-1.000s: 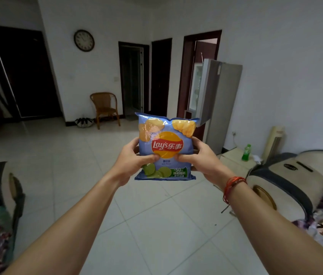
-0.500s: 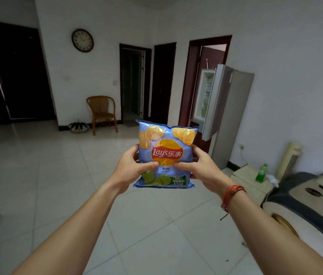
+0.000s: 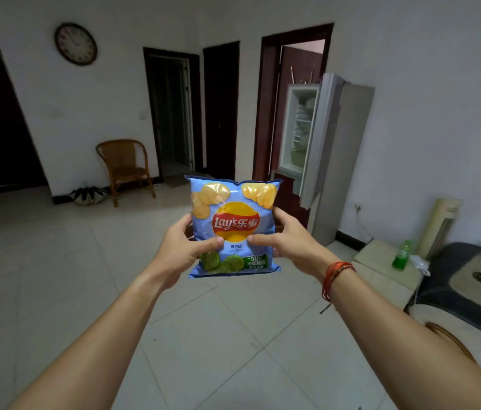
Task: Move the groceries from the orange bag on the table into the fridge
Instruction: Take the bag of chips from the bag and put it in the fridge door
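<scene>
Head view: a light-blue foil bag of Lay's crisps [image 3: 234, 229] is held upright at mid-frame above the pale tiled floor [image 3: 218, 335], well short of the tall grey fridge [image 3: 348, 161] against the right-hand wall. The left hand [image 3: 183, 247] grasps the bag's left edge, thumb on the front. The right hand [image 3: 289, 241], with a red string bracelet [image 3: 336, 276] at the wrist, grasps the right edge likewise. Most fingers of both hands are hidden behind the bag. The fridge's upper door stands open; the shelf contents are pale and too blurred to identify. Its lower front is partly covered by the bag and right hand. A dark-and-cream upholstered seat [image 3: 469, 285] is cut off at the right frame edge. A green plastic bottle [image 3: 400, 257] stands on a low cream cabinet [image 3: 381, 267] beside the seat. Open floor lies between bag and fridge. A brown wicker chair [image 3: 124, 167] sits well apart at the far wall.
</scene>
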`<act>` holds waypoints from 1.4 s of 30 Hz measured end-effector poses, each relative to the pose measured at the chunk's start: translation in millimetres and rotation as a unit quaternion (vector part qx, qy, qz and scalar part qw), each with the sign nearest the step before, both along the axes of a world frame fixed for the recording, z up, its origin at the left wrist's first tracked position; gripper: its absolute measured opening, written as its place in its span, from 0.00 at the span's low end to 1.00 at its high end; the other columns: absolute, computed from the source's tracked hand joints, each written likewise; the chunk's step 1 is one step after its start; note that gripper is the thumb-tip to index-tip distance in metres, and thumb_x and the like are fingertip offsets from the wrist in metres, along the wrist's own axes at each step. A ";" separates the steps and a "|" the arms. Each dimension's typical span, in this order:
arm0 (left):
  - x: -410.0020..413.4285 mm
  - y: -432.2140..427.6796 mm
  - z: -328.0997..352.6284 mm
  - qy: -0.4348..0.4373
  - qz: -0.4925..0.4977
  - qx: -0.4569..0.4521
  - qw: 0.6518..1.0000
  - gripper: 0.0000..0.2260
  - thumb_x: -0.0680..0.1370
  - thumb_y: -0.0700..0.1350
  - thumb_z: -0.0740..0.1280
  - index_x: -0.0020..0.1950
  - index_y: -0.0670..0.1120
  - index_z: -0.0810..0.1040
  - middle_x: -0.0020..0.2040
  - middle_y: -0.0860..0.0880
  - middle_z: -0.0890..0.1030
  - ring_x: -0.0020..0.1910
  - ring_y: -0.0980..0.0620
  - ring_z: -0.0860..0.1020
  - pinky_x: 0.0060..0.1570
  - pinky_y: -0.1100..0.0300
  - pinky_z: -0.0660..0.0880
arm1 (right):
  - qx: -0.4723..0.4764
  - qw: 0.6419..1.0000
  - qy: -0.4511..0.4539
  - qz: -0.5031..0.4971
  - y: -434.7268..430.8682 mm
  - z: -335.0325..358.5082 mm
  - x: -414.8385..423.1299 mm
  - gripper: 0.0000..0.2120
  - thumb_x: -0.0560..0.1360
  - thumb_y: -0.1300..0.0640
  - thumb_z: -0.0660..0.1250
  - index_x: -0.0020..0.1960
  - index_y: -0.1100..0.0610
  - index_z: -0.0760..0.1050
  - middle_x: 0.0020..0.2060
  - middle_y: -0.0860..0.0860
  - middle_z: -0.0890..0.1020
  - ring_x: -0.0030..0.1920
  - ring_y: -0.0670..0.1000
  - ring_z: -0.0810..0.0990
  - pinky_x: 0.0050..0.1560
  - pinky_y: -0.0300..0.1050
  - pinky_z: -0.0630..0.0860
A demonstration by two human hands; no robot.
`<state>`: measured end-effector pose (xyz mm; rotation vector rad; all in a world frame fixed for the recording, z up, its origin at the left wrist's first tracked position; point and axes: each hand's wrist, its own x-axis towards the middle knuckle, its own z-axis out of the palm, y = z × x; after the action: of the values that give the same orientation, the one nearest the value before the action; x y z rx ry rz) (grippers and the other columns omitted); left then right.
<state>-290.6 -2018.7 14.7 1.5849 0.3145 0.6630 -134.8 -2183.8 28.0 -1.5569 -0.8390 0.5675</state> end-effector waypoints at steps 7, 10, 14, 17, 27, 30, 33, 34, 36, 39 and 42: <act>120.3 94.7 -3.6 0.006 0.002 0.008 1.000 0.22 0.66 0.37 0.79 0.57 0.49 0.80 0.51 0.49 0.86 0.50 0.49 0.84 0.45 0.54 0.81 | 0.003 1.000 0.013 -0.002 95.8 -7.6 117.7 0.28 0.71 0.65 0.78 0.66 0.48 0.75 0.54 0.48 0.86 0.52 0.50 0.86 0.46 0.46 0.83; 182.5 138.5 4.0 0.013 0.001 0.020 1.000 0.21 0.68 0.35 0.78 0.57 0.49 0.79 0.50 0.50 0.85 0.48 0.51 0.84 0.43 0.58 0.81 | -0.002 1.000 0.023 -0.010 137.9 -4.0 176.7 0.29 0.71 0.65 0.78 0.67 0.49 0.74 0.54 0.49 0.86 0.52 0.49 0.87 0.47 0.48 0.84; 248.3 191.2 6.7 0.005 0.010 0.015 1.000 0.22 0.68 0.34 0.78 0.59 0.46 0.78 0.51 0.49 0.85 0.46 0.55 0.84 0.42 0.62 0.80 | -0.004 1.000 0.016 -0.002 193.5 2.4 245.4 0.31 0.70 0.65 0.79 0.68 0.50 0.74 0.55 0.51 0.86 0.54 0.53 0.86 0.56 0.60 0.83; 287.4 232.4 6.6 0.007 0.013 0.011 1.000 0.23 0.68 0.35 0.78 0.61 0.45 0.78 0.52 0.48 0.85 0.50 0.52 0.84 0.44 0.60 0.81 | -0.004 1.000 0.012 0.009 232.9 5.2 283.4 0.29 0.70 0.66 0.78 0.67 0.50 0.74 0.54 0.51 0.87 0.53 0.54 0.87 0.54 0.57 0.83; 416.3 375.4 -0.3 0.010 -0.003 0.015 1.000 0.23 0.69 0.35 0.77 0.62 0.45 0.77 0.54 0.48 0.85 0.51 0.50 0.84 0.46 0.55 0.82 | 0.001 1.000 0.009 -0.005 372.6 -0.9 407.9 0.26 0.70 0.66 0.78 0.64 0.51 0.76 0.49 0.47 0.87 0.49 0.52 0.88 0.43 0.47 0.84; 460.9 429.3 3.4 0.000 -0.011 0.021 1.000 0.23 0.69 0.35 0.77 0.62 0.46 0.77 0.53 0.49 0.85 0.51 0.50 0.84 0.46 0.55 0.82 | 0.008 1.000 0.003 -0.015 423.4 3.4 448.8 0.27 0.70 0.66 0.78 0.65 0.51 0.76 0.52 0.50 0.87 0.50 0.53 0.87 0.45 0.50 0.84; 509.8 484.5 13.8 0.001 -0.026 0.019 0.999 0.23 0.69 0.36 0.77 0.62 0.47 0.77 0.53 0.49 0.85 0.51 0.51 0.84 0.46 0.54 0.82 | 0.015 0.999 0.009 -0.029 473.7 13.7 490.7 0.25 0.71 0.68 0.77 0.64 0.52 0.76 0.53 0.51 0.87 0.50 0.53 0.87 0.43 0.48 0.84; 525.5 501.6 17.5 0.001 -0.030 0.018 0.999 0.23 0.69 0.36 0.77 0.62 0.47 0.77 0.53 0.49 0.85 0.51 0.51 0.84 0.46 0.54 0.82 | 0.017 0.999 0.009 -0.034 489.8 17.4 504.2 0.25 0.71 0.68 0.77 0.64 0.53 0.76 0.52 0.51 0.87 0.50 0.53 0.88 0.42 0.46 0.83; 557.6 532.5 23.4 0.000 -0.040 0.020 0.999 0.23 0.70 0.36 0.77 0.62 0.46 0.76 0.54 0.49 0.84 0.51 0.51 0.84 0.45 0.55 0.82 | 0.021 0.999 0.008 -0.044 518.4 23.1 531.8 0.25 0.70 0.68 0.77 0.64 0.53 0.76 0.51 0.50 0.87 0.49 0.52 0.88 0.41 0.45 0.83; 604.8 569.3 28.3 0.002 -0.052 0.024 0.998 0.22 0.70 0.36 0.77 0.62 0.46 0.76 0.54 0.49 0.84 0.51 0.51 0.84 0.44 0.57 0.82 | 0.023 0.998 0.006 -0.058 552.8 27.2 573.9 0.25 0.70 0.69 0.77 0.63 0.53 0.76 0.51 0.50 0.87 0.49 0.52 0.88 0.42 0.46 0.83; 650.9 598.8 25.9 0.000 -0.057 0.022 0.998 0.22 0.70 0.35 0.77 0.62 0.46 0.77 0.53 0.49 0.85 0.50 0.51 0.84 0.45 0.57 0.82 | 0.020 0.997 0.007 -0.069 581.2 26.3 617.3 0.24 0.71 0.69 0.77 0.63 0.53 0.76 0.52 0.50 0.87 0.49 0.52 0.88 0.43 0.47 0.84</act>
<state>360.3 -1419.9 40.6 1.6320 0.2084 0.5861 482.5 -1602.5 54.3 -1.5589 -0.7211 0.4582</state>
